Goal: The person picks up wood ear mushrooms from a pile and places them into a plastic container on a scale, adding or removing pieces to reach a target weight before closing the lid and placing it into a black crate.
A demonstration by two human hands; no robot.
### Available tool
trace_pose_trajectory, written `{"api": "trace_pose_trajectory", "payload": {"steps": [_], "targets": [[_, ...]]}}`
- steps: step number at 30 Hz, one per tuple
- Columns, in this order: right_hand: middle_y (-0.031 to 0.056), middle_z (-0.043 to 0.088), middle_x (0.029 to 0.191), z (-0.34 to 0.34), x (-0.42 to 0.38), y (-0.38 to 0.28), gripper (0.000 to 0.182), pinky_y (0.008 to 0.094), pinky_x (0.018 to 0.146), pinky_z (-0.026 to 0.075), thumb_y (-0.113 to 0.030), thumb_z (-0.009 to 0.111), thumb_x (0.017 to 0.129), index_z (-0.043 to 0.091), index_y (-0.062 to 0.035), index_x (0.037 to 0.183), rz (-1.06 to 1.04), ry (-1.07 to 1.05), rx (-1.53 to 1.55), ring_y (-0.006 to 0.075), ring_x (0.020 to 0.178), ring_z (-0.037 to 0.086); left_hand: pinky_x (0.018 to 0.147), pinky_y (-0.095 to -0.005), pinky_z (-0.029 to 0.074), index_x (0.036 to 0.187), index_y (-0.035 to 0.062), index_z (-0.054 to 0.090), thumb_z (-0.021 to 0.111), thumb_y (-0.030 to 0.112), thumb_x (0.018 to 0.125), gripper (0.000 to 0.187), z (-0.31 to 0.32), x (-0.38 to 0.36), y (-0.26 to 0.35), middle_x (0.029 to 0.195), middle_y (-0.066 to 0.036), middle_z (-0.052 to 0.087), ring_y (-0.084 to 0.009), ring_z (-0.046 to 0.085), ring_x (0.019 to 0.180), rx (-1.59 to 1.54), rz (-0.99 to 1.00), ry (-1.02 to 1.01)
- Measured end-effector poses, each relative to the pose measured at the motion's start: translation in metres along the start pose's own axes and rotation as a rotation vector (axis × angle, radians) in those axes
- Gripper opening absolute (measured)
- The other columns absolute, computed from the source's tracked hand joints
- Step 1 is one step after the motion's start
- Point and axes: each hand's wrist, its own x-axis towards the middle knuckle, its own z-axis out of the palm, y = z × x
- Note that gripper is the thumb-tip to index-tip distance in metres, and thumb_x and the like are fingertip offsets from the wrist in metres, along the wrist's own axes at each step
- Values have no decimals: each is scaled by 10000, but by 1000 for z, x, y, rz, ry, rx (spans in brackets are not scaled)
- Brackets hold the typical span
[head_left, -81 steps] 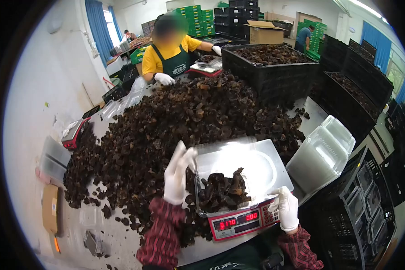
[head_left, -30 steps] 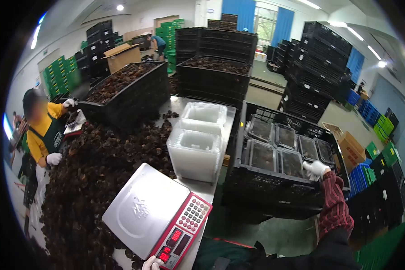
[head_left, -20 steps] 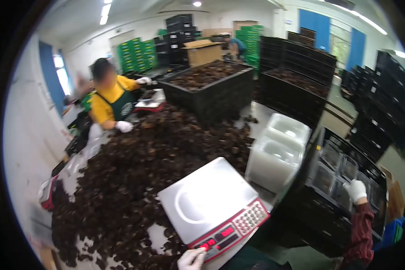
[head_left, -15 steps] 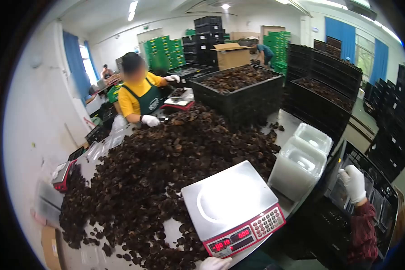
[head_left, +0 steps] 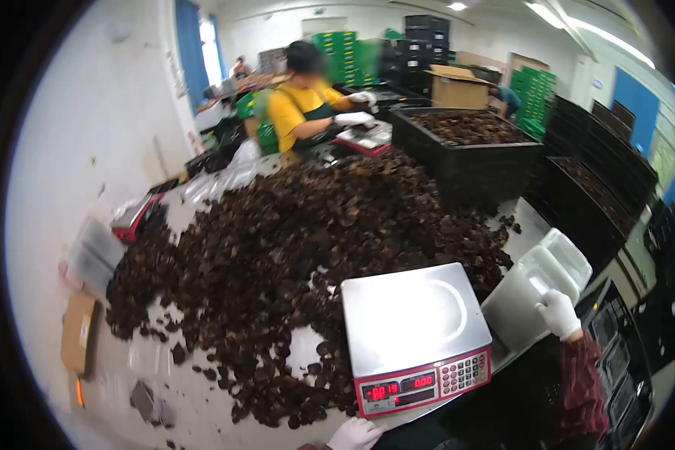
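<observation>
Right hand [head_left: 559,313]: moved from the crate onto the stack of clear trays [head_left: 536,281], fingers curled on the top rim
Scale [head_left: 412,319]: platter now bare, awaiting a tray
Left hand [head_left: 355,435]: resting at the table edge, finger state not discernible

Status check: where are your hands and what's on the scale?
Right hand on the stack of clear trays. Left hand open at the table edge below the scale. Scale platter bare. Loose dark mushroom pile crowds the scale's left side.

left hand [head_left: 355,435] cut by bottom edge, scale [head_left: 416,337] display digits too small (red), co-worker [head_left: 307,105] blurred
</observation>
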Motion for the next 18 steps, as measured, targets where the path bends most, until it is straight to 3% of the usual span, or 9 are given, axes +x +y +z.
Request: {"api": "trace_pose_trajectory", "payload": {"steps": [4,6,8,9,10,11,14,17,18], "targets": [[157,473,515,-13,8,-17,287,318,571,425,-151,679,765,536,35,599,194,176,93,219,522,532,629,-348,453,1023,75,643,618,134,810,222,4,-4,0,723,-43,548,-211,572,687,-47,-67,76],[-11,413,547,9,10,11,325,290,497,327,-177,638,857,494,1,625,394,467,417,109,515,387,644,-342,451,1055,71,630,629,144,797,268,7,-7,-3,747,-42,549,-208,568,703,-46,-34,18],[-62,318,598,-1,4,-10,335,241,501,285,-175,566,937,486,-20,651,348,646,383,57,566,325,637,-338,451,1074,69,619,624,135,778,304,7,-7,0,768,-44,553,-213,566,711,-26,-41,29],[-58,324,612,-7,2,-41,264,224,521,299,-150,575,936,529,-16,714,342,646,528,52,578,328,647,-360,437,982,88,633,625,148,761,229,8,-7,2,747,-55,534,-234,542,707,-25,-37,68],[-29,370,605,2,0,-65,218,244,538,338,-112,610,905,556,-3,725,167,744,552,68,582,366,657,-381,423,890,108,647,625,161,745,156,8,-5,2,727,-66,515,-255,519,703,-28,-26,100],[14,432,617,1,-9,-89,170,277,554,378,-75,634,865,575,-13,718,139,542,314,105,592,412,671,-382,423,885,126,648,619,186,734,165,8,-5,2,733,-57,517,-253,519,712,-10,-41,99],[74,526,662,35,-16,-153,111,368,539,418,-43,701,691,608,-90,727,-445,328,145,257,606,525,627,-354,432,951,119,633,586,238,836,172,10,-6,1,762,-40,542,-206,526,724,16,39,194],[84,519,628,60,-21,-204,143,402,561,429,-79,710,672,572,-97,702,-566,77,337,295,616,542,622,-334,453,1075,66,619,610,120,780,300,-2,-11,-1,761,-42,549,-219,565,711,-117,58,132],[95,541,662,65,-22,-202,205,386,598,453,-224,742,692,608,-70,710,-681,-142,187,272,660,574,622,-334,453,1075,66,619,610,120,780,300,-12,-12,-1,761,-42,549,-219,565,711,-123,48,132]]}}
